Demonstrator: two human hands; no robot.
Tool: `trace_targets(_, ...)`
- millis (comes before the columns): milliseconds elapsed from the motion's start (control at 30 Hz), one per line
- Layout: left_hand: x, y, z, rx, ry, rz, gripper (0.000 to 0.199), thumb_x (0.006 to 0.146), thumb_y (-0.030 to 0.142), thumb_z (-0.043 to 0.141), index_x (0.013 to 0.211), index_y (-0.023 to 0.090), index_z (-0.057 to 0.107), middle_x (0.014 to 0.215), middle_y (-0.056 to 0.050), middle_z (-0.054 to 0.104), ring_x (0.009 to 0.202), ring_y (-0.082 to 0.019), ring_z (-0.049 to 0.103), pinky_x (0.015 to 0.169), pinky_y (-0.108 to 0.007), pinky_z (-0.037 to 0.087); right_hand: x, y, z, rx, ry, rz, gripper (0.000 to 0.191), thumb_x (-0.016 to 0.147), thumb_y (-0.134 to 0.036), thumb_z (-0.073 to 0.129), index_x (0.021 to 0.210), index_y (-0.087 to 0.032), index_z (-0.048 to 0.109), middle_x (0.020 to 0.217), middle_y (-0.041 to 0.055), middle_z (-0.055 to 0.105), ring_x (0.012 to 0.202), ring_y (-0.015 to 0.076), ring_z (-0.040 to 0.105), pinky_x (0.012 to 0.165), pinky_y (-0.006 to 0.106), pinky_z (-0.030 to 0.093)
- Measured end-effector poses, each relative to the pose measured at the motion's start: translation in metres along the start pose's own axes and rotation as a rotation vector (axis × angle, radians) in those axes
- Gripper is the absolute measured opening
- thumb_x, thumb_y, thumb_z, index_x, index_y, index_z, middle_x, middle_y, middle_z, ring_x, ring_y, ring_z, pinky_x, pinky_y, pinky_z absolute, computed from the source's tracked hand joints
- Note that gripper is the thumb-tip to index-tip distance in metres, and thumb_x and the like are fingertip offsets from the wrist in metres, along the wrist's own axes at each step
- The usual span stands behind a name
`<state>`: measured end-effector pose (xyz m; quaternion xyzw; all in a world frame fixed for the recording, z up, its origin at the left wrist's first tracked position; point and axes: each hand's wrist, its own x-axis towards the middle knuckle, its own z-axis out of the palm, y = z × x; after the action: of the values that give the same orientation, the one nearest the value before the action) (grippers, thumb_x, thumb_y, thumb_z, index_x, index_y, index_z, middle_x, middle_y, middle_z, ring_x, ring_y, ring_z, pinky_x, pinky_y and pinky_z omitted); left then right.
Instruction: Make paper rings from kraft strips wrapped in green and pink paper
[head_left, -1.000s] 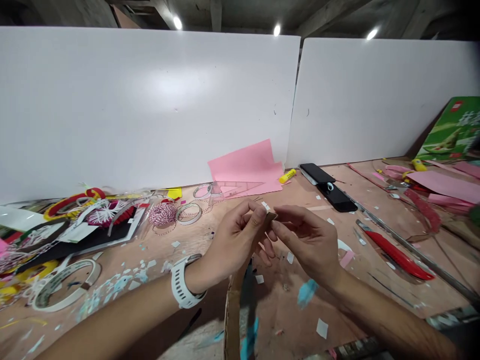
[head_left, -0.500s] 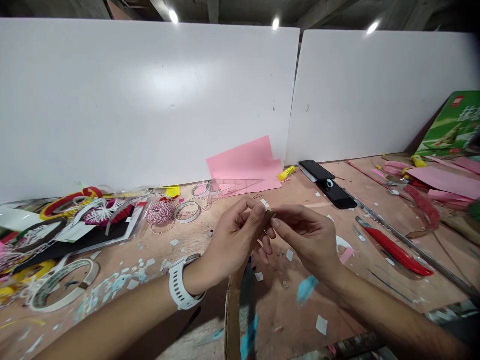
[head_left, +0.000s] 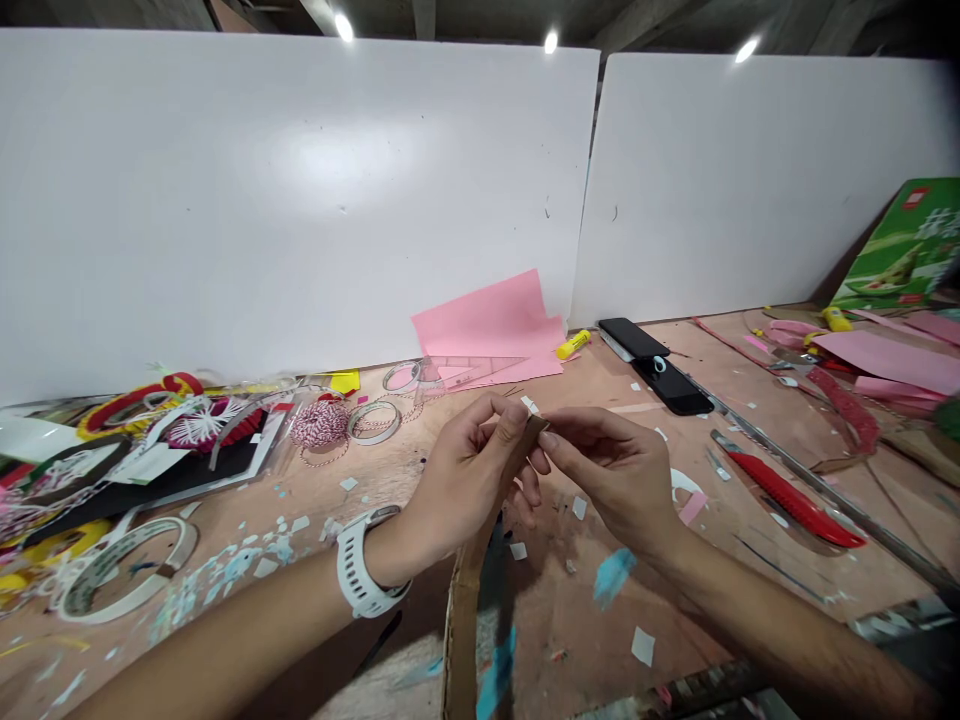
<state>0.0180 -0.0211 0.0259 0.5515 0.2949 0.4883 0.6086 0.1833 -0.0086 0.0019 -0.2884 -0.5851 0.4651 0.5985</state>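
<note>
A long brown cardboard strip (head_left: 466, 590) runs up from the lower edge of the view to both hands. My left hand (head_left: 480, 465), with a white watch (head_left: 369, 562) on its wrist, is closed around the strip near its upper end, thumb on the near side. Thumb and fingertips of my right hand (head_left: 611, 465) pinch the strip's upper end from the right. The fingers partly cover that end. A small white scrap (head_left: 529, 405) shows just above the fingertips.
Behind lie pink paper (head_left: 487, 325), a clear set square (head_left: 480, 372) and a yellow glue stick (head_left: 574, 345). Phones (head_left: 660, 375), a red utility knife (head_left: 795, 500) and a metal rod (head_left: 825, 490) are right. Twine (head_left: 321, 422) and tape rolls (head_left: 131, 570) sit left. A white board (head_left: 300, 200) stands behind.
The strip's upper end has tilted slightly and shows a little more between the hands. Both hands keep their hold in nearly the same place.
</note>
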Motion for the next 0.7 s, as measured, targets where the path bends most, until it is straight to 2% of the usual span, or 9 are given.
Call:
trace_targets(300,0.0006,-0.0006,-0.0009,0.03,0.015,-0.009,0.033,0.104,0.051,0.05,0.095,0.02,0.051,0.076,0.001,0.068,0.047,-0.011,0.064,0.044,-0.024,0.057,0.0008,0.0002,-0.0023,-0.033,0.01,0.047,0.017,0.084,-0.029,0.082,0.1,-0.027,0.081,0.085,0.0024,0.08,0.075,0.0202,0.075,0.075,0.035,0.065)
trace_targets(500,0.0004,0.0006,0.0006,0.029,0.034,-0.053,0.035,0.103,0.054,0.051,0.095,0.02,0.051,0.073,0.001,0.068,0.046,-0.011,0.063,0.044,-0.023,0.056,0.0023,-0.0009,-0.0009,-0.01,-0.013,0.05,0.012,0.085,-0.028,0.081,0.097,-0.027,0.081,0.075,0.0007,0.078,0.067,0.0184,0.074,0.069,0.033,0.064)
trace_targets(700,0.002,0.0009,-0.0007,0.045,0.074,-0.078,0.039,0.102,0.058,0.051,0.097,0.019,0.055,0.074,0.001,0.068,0.046,-0.011,0.063,0.043,-0.023,0.056,0.0046,0.0044,-0.0023,-0.01,-0.011,0.024,0.017,0.085,-0.027,0.082,0.101,-0.028,0.082,0.081,0.0004,0.08,0.073,0.0162,0.075,0.071,0.031,0.064)
